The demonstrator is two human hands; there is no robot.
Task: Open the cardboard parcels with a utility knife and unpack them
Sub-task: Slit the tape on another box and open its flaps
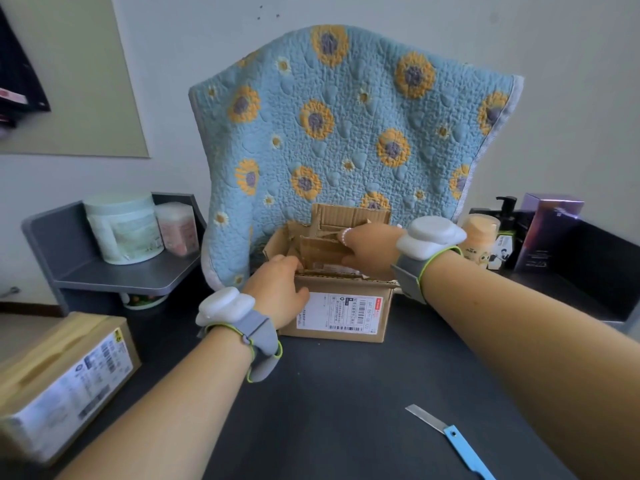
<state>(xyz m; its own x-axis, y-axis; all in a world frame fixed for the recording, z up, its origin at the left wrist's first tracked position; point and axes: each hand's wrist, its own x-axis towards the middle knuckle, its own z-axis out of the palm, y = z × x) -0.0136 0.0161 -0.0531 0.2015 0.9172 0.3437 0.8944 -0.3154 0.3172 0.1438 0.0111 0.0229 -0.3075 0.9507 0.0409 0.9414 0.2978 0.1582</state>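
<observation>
Cardboard parcel [341,306] sits mid-table on the dark tabletop [329,393], right against the foot of a blue quilted sunflower cloth [346,126] that stands behind it. Top flaps are up and splayed; torn brown cardboard shows inside, actual contents can't be made out. Long axis runs left-right, labelled side faces the camera.

Shipping label [341,313] on the front face: white, barcodes, a red tag at upper right, small print that's too blurred to read.

Left hand [278,289] is on the near left corner of the parcel, thumb down on the front face, fingers curled over the top edge and gripping it. Right hand [370,249] reaches into the opening from the right; fingers are curled around an inner cardboard flap [320,249]. Both wrists carry grey straps with white pods.

Utility knife [450,441] lies loose on the tabletop, near right, well apart from both hands. Blue handle, blade extended. Long axis diagonal: blade tip points up-left toward the parcel, handle runs off toward the bottom right.

Second parcel [62,382] at near left, closed, with a white label and barcodes; text unreadable.

Grey shelf [114,275] at left holds a large pale green tub [123,230] and a smaller clear container [176,228] with pinkish contents. Right side: an orange-beige bottle [483,240], a black pump bottle [505,216], a purple box [549,230]; their print is not legible.
</observation>
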